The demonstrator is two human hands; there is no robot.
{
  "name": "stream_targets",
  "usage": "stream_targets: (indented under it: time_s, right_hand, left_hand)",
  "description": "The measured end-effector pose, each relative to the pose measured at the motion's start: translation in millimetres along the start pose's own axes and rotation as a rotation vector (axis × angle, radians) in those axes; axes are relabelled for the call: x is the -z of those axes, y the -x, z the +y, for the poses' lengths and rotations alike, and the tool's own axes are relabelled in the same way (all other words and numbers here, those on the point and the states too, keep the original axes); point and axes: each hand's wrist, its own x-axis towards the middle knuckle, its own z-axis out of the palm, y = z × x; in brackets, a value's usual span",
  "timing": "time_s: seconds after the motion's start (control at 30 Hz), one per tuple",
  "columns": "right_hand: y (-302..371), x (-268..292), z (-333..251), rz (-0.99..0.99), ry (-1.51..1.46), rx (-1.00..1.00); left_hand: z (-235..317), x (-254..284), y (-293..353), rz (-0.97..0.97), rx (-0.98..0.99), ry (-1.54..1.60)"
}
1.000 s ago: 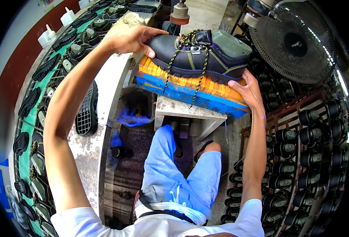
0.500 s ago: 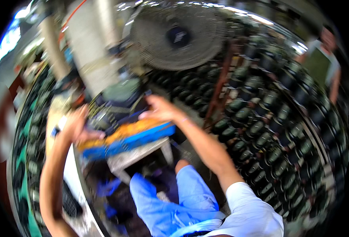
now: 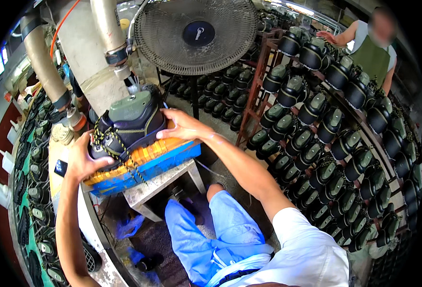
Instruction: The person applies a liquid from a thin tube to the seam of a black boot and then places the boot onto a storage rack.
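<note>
One black shoe [image 3: 146, 125] is located in the head view, ahead and left of the body. It rests sole down on the orange ridged pad [image 3: 146, 157] of a blue base [image 3: 156, 168], toe toward the left and heel toward the right. A green last [image 3: 127, 108] fills its collar. Black-and-yellow laces [image 3: 133, 167] hang over its near side and across the pad.

Left hand [image 3: 85, 160]: partly open, thumb spread from fingers, closed around the toe end of the shoe. The thumb lies along the near side; the fingertips are partly hidden behind the shoe. Right hand [image 3: 184, 127]: partly open, thumb and fingers set at the heel end; how firmly it grips cannot be told.

The blue base stands on a small pale stool [image 3: 162, 181]. Beyond the shoe are two metal cylinders [image 3: 108, 28] and a large round fan [image 3: 158, 40]. At left, a curved bench line with a green surface [image 3: 25, 234] carries shoes, dark soles and white bottles [image 3: 3, 195]. At right, a reddish-brown rack [image 3: 255, 95] carries rows of black shoes [image 3: 348, 142]. Behind it, a co-worker in a green apron [image 3: 369, 60] has one hand [image 3: 329, 38] near the upper row.
</note>
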Motion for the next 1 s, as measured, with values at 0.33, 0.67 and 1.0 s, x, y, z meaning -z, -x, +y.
stream_targets:
  time_s: [0.33,0.67,1.0]
  right_hand:
    - [3.4,-4.7,-28.7,0.042,-0.132,-0.225]
    - [20.3,21.1,-26.6,0.167,0.149,-0.39]
    - [2.9,-20.0,31.8,0.157,0.125,-0.111]
  left_hand:
    - [-35.4,-1.4,55.3,0.085,0.242,0.803]
    - [-24.8,-13.3,18.3,0.047,-0.001,0.506]
    - [114.7,-100.6,-6.1,0.25,-0.093,-0.118]
